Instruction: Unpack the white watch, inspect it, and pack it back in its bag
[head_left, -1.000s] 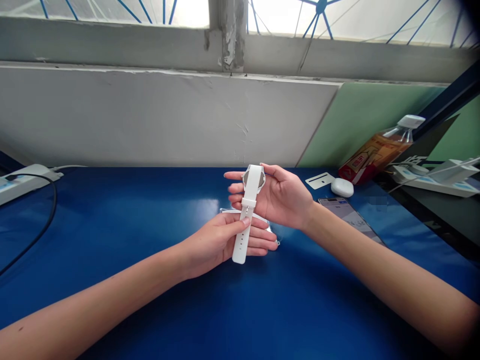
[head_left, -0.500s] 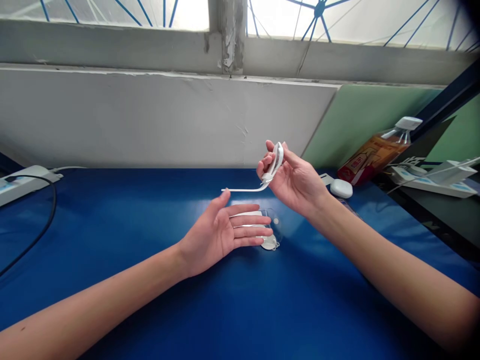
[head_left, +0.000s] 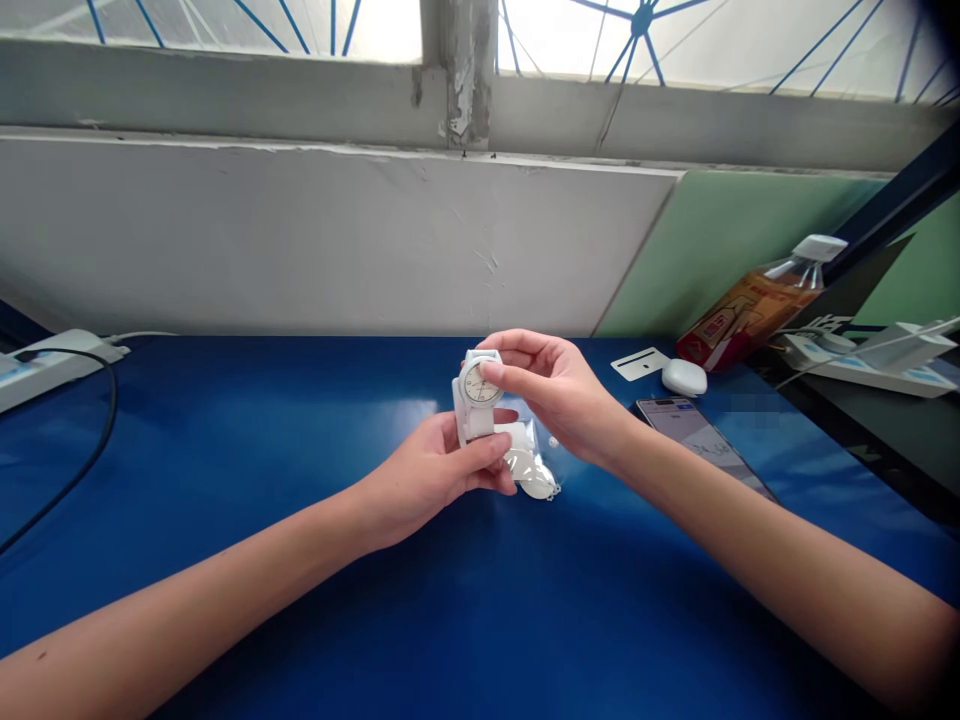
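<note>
Above the blue bench (head_left: 225,450), both hands grip a white watch (head_left: 475,395) with its dial facing up: the left hand (head_left: 427,480) is closed around the strap from below, and the right hand (head_left: 559,395) pinches the case. A clear plastic bag (head_left: 534,470) lies just beneath.

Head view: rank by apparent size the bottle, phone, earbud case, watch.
1. bottle, largest
2. phone, partly hidden by the right forearm
3. watch and earbud case: look alike; the watch is nearer and partly covered by both hands, so unranked
</note>
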